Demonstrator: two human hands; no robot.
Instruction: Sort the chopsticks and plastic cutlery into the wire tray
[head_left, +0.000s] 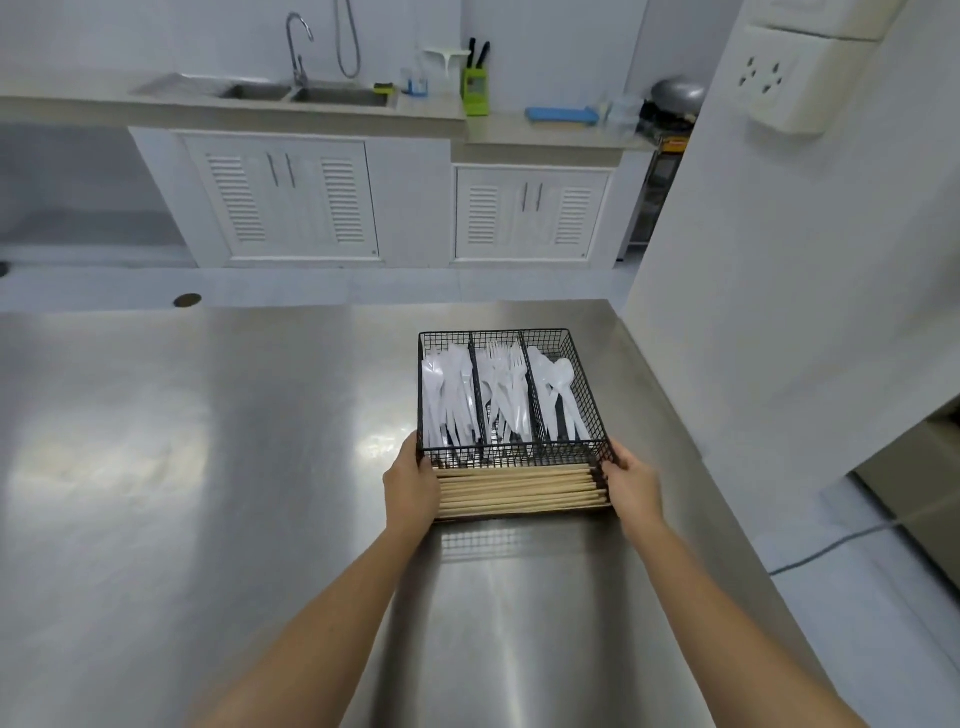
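A black wire tray (576, 364) sits on the steel table, right of centre. Its three long compartments hold white plastic knives (447, 395) on the left, forks (503, 384) in the middle and spoons (561, 387) on the right. The crosswise front compartment holds several wooden chopsticks (519, 491) lying side by side. My left hand (412, 480) grips the tray's front left corner. My right hand (631, 486) grips its front right corner. Both forearms reach in from the bottom of the view.
The steel table (208, 467) stretches wide to the left; its right edge (691, 457) runs close to the tray, beside a white wall (779, 312). Across the floor stands a counter with a sink (311, 93), a green knife block (475, 91) and a blue board (561, 115).
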